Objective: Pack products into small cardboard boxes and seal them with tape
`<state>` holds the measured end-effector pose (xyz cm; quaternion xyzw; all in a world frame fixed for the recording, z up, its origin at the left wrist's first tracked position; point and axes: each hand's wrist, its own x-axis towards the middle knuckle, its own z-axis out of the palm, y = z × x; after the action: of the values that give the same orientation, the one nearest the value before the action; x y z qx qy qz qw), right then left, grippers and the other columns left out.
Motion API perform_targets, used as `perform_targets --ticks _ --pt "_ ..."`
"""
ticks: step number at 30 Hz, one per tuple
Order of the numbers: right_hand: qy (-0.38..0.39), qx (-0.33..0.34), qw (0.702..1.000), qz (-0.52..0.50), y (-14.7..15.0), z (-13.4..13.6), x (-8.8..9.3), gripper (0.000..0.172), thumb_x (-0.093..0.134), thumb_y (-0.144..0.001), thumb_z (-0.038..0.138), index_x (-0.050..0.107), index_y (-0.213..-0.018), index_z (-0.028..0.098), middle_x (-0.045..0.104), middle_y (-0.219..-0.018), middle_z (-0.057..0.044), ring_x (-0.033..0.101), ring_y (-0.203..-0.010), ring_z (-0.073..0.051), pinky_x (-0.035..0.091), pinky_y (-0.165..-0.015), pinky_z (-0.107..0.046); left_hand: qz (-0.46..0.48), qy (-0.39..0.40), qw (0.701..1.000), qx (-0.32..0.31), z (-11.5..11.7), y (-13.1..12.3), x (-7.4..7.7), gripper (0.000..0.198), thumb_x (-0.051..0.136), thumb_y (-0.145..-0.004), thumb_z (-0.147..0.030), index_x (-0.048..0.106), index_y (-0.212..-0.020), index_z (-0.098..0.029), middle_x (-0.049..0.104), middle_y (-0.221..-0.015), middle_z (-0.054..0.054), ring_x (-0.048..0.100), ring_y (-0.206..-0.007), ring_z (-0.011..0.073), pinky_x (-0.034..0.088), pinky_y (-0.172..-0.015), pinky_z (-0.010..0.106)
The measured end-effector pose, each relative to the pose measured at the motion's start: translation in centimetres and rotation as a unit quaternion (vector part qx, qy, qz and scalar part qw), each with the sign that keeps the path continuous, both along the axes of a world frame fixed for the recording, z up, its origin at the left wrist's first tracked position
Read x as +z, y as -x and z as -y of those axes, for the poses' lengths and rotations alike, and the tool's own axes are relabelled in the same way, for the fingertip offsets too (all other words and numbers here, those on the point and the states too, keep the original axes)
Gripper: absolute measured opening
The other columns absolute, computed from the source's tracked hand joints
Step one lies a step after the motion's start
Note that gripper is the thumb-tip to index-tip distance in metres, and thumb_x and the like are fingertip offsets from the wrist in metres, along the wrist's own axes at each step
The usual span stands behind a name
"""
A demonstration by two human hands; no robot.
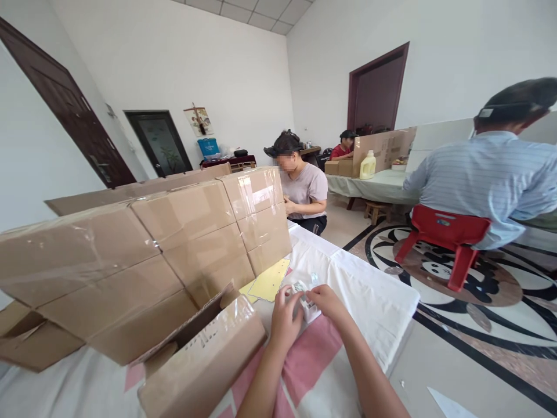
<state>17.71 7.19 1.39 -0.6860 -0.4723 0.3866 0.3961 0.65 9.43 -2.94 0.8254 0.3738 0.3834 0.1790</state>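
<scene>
Both hands are at a small white box point(310, 312) low over the table; its printing and details are too small to make out. My left hand point(287, 316) curls its fingers and thumb around the near left side of the box. From the right, my right hand point(328, 301) presses its fingertips together at the top of the box, the fingers closed. A small pale, shiny piece point(314, 279) shows just beyond the fingers. Beside my left hand lies a yellow sheet point(270, 281) with an uneven edge.
Taped cardboard boxes point(187, 232) form a wall along the left side. An open carton point(204, 354) stands in front of it. The table point(374, 307) ends at right. A person point(304, 186) sits beyond; another sits on a red chair point(448, 226) at right.
</scene>
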Motion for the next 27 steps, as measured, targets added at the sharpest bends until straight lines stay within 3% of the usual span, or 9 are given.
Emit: perform_targets --ticks 6,14,18,22,27 --pt "0.050 0.032 0.998 -0.030 -0.6 0.7 0.8 0.018 0.059 -0.078 0.029 0.059 -0.064 0.019 0.034 -0.042 0.008 0.033 -0.037 -0.009 0.024 -0.041 -0.025 -0.004 -0.013 1.000 0.002 0.4 -0.1 0.3 0.046 0.055 -0.090 -0.011 0.068 -0.129 -0.031 0.052 -0.138 0.010 0.057 -0.121 0.0270 0.053 -0.107 0.047" --pt "0.059 0.060 0.995 -0.050 -0.7 0.1 1.4 0.026 0.064 -0.075 0.017 0.050 -0.053 0.020 0.040 -0.036 0.007 0.035 -0.034 -0.008 0.023 -0.039 -0.023 -0.010 -0.002 1.000 -0.001 0.5 -0.1 0.3 0.046 0.054 -0.091 -0.011 0.067 -0.130 -0.032 0.052 -0.140 0.008 0.059 -0.118 0.0249 0.053 -0.105 0.044" --pt "0.068 0.075 0.991 -0.090 -0.4 0.1 2.4 0.031 0.065 -0.073 0.013 0.046 -0.051 0.021 0.034 -0.032 0.008 0.032 -0.033 -0.007 0.028 -0.042 -0.024 -0.012 0.024 1.000 -0.004 0.5 -0.1 0.2 0.047 0.052 -0.091 -0.012 0.065 -0.132 -0.032 0.049 -0.145 0.008 0.064 -0.112 0.0229 0.056 -0.099 0.041" --pt "0.096 0.087 0.976 -0.174 -0.6 1.3 3.4 0.031 0.064 -0.080 0.022 0.042 -0.057 0.022 0.026 -0.040 0.011 0.022 -0.038 -0.006 0.025 -0.043 -0.023 -0.017 0.040 0.999 0.001 0.7 0.0 0.2 0.048 0.052 -0.091 -0.014 0.063 -0.134 -0.032 0.049 -0.147 0.008 0.064 -0.118 0.0246 0.056 -0.099 0.041" --pt "0.157 0.072 0.955 -0.239 -1.0 2.6 3.9 0.015 0.060 -0.086 0.022 0.055 -0.072 0.019 0.023 -0.045 0.013 0.016 -0.040 -0.006 0.019 -0.042 -0.021 -0.028 0.039 0.999 0.004 0.8 0.1 0.6 0.046 0.051 -0.091 -0.014 0.064 -0.132 -0.033 0.050 -0.146 0.006 0.065 -0.119 0.0236 0.056 -0.097 0.037"
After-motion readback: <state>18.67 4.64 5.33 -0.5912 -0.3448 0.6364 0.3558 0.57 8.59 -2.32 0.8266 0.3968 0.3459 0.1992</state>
